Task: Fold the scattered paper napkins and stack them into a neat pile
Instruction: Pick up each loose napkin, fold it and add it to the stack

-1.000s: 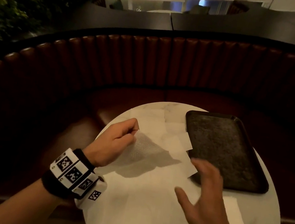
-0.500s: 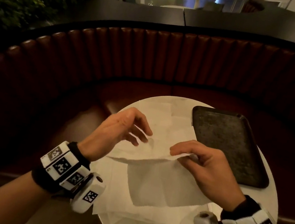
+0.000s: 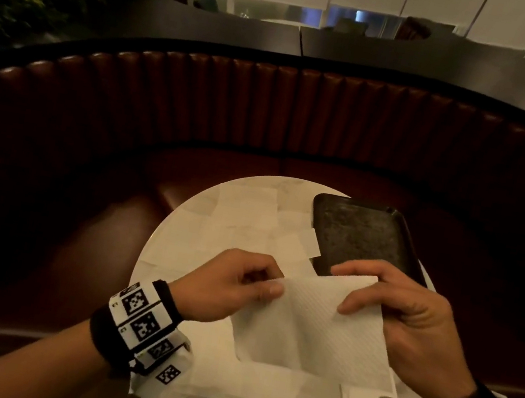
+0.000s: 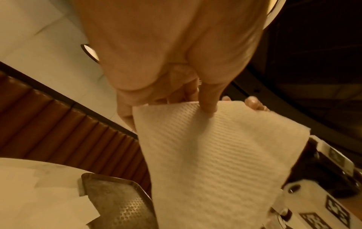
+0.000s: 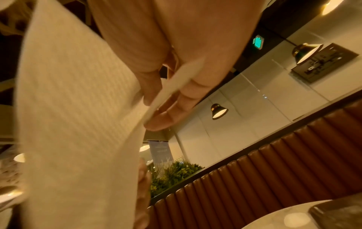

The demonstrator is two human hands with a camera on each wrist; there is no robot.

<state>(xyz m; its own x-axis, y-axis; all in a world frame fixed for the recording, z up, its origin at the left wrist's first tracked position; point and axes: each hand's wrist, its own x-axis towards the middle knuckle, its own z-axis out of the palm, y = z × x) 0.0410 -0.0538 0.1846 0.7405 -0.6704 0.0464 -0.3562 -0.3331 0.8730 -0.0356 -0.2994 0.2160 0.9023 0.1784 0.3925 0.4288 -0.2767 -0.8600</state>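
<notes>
White embossed paper napkin (image 3: pixel 319 330) is hanging above the tabletop (image 3: pixel 174 239) as we are pinching its top edge, our left hand (image 3: pixel 229 287) at one corner, our right hand (image 3: pixel 407 323) at the other. It is hiding the loose napkins (image 3: pixel 251 217) beneath; more are lying beside the dark tray (image 3: pixel 362 236), one overlapping its rim.

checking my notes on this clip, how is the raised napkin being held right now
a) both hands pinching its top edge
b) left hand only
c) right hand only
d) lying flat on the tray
a: in the head view the left hand and the right hand each pinch an upper corner of the napkin, which hangs above the table, clear of the tray.
</notes>
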